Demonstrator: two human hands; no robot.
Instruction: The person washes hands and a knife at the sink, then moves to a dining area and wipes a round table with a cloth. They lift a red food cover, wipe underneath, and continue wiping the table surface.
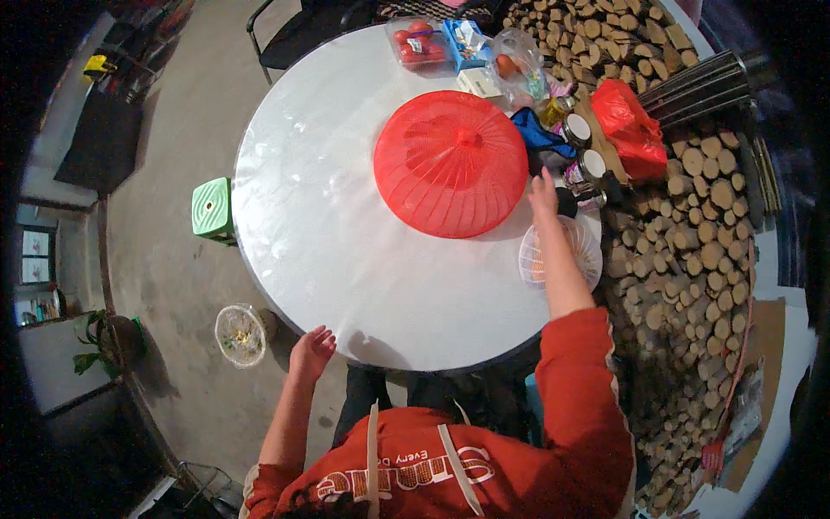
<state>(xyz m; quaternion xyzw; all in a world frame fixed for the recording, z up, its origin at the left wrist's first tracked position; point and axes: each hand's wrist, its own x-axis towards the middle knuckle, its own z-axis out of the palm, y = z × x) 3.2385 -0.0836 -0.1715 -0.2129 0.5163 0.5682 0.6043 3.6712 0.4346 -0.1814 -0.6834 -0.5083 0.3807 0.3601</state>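
A red mesh food cover (452, 165) stands on a round table with a whitish top (311, 214). My right hand (544, 193) reaches out beside the cover's right rim, near jars with white lids (591, 165) and a dark blue cloth (543, 134); its fingers look extended and I see nothing held. Below my right forearm lies a pale slatted plastic basket or cover (580, 250), partly hidden by the arm. My left hand (314, 350) is over the near left table edge, fingers loosely curled, with nothing in it.
At the table's far side are a clear box of red fruit (420, 48), a blue box (465, 44) and a plastic bag (519, 61). A red bag (627, 130) lies beyond the jars. Stacked firewood (700, 233) lines the right. A green stool (213, 207) and a lined bin (240, 336) stand left.
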